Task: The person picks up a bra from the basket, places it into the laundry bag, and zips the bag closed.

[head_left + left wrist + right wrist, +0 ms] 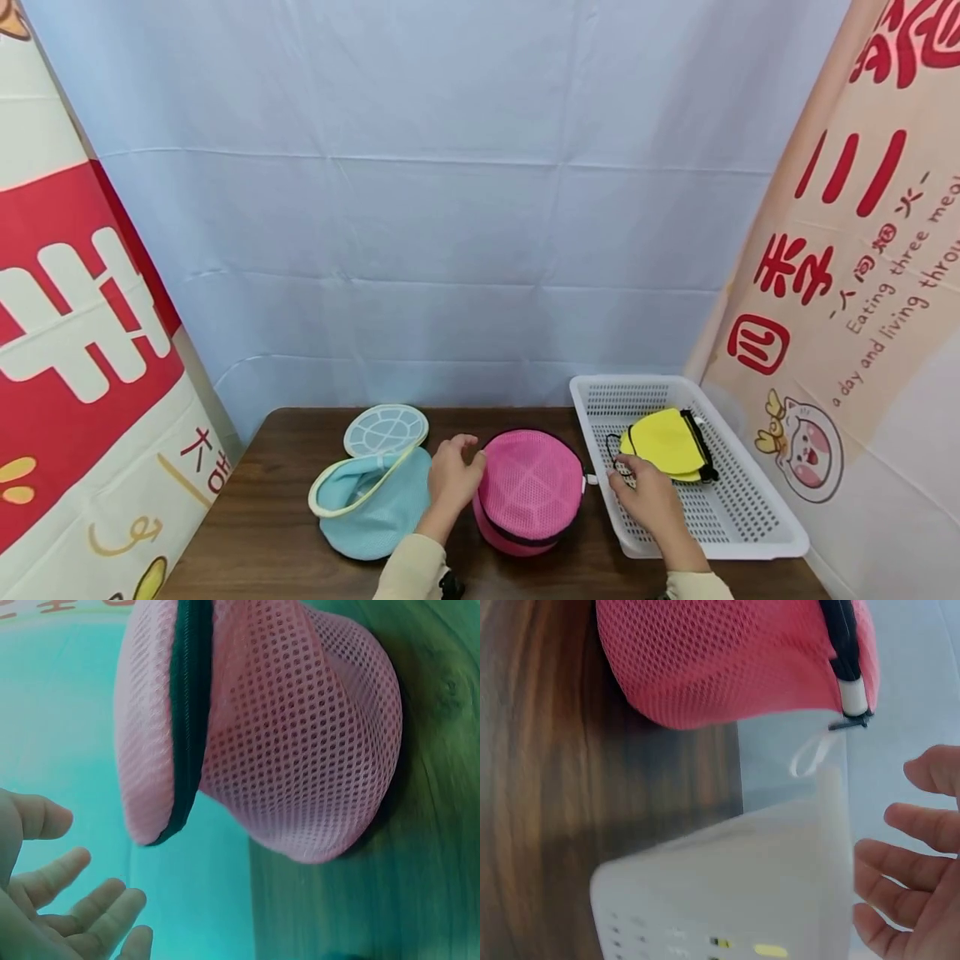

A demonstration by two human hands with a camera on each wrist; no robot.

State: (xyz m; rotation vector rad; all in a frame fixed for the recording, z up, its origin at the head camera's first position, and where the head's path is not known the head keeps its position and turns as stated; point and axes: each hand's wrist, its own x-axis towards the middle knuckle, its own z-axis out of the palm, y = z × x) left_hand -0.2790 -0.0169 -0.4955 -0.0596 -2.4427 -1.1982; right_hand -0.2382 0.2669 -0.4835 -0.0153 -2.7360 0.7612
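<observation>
A round pink mesh laundry bag (529,487) stands on the table with its lid down and a dark zipper round the top. My left hand (454,473) hovers at its left side, fingers loosely bent and holding nothing; the left wrist view shows a gap between those fingers and the bag (300,742). Over the near left rim of the white basket (750,533) is my right hand (648,498), fingers relaxed with nothing between them. A white zipper pull (853,697) with a loop sticks out from the pink bag towards the basket.
Left of the pink bag sits a light blue mesh bag (375,508) with its round lid (386,431) flipped back. Inside the basket lies a folded yellow bag (663,443) with black trim and cord. A pale cloth backdrop (450,250) hangs behind the table (255,500).
</observation>
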